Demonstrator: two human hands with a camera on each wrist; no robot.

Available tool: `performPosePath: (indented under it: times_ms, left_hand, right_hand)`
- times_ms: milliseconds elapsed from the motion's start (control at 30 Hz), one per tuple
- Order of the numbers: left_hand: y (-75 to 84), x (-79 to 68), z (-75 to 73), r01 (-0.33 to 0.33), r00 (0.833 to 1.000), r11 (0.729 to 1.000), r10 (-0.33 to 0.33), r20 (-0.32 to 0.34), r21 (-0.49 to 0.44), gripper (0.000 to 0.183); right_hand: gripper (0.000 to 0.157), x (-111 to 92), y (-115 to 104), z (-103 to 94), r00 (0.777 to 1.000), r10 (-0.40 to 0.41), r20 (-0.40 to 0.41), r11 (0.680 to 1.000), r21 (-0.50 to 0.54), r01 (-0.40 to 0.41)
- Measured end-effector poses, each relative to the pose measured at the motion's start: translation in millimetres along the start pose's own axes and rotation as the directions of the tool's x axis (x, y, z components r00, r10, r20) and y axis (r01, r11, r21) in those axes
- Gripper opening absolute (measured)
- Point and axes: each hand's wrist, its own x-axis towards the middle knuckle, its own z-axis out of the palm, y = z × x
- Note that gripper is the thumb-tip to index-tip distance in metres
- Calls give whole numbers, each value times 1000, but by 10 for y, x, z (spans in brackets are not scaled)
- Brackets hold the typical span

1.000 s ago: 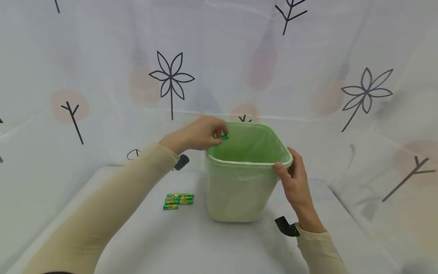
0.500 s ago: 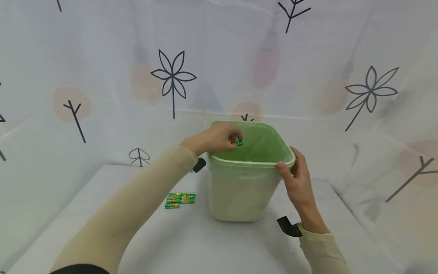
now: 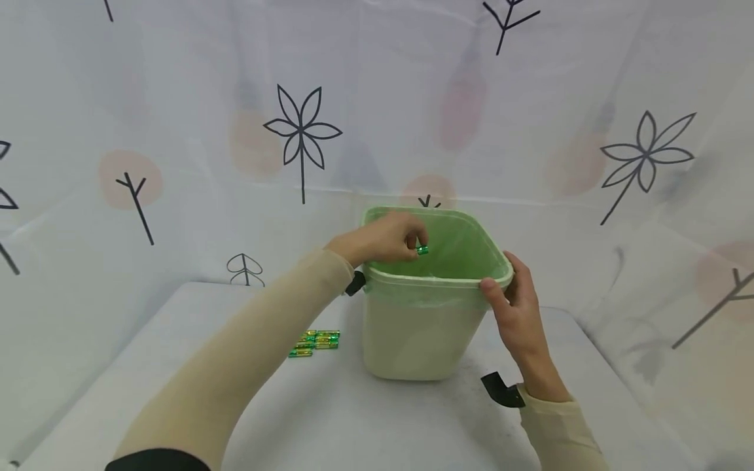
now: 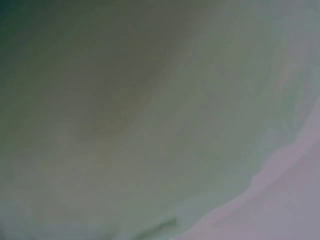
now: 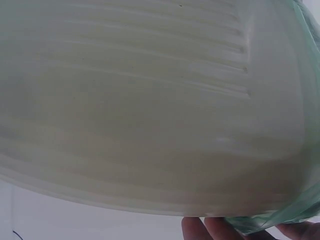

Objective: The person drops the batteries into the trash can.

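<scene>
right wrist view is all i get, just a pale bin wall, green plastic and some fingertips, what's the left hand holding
Observer: In the head view, the left hand pinches a small green cylinder, apparently a battery.
Operator: any more like it
Observer: Yes, a cluster of similar batteries lies on the white table, left of the bin.
Operator: where does the right hand have its thumb
Observer: On the near right corner of the bin's rim.
</scene>
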Motion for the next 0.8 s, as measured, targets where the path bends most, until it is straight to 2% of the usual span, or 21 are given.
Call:
performPosePath:
  times_ms: [267, 500, 800]
  left_hand:
    - [20, -12, 9, 19, 999, 1000, -19, 27, 1, 20]
    - [-11, -23, 22, 30, 999, 999, -31, 22, 12, 27]
    - [-11, -18, 21, 27, 999, 999, -28, 32, 21, 26]
  right_hand:
    - [57, 3, -12, -9, 1000, -7, 12, 1000, -3, 7]
    - [57, 7, -6, -1, 1000, 12, 13, 1000, -28, -12]
    - [57, -2, -8, 0, 1000, 14, 7, 1000, -20, -14]
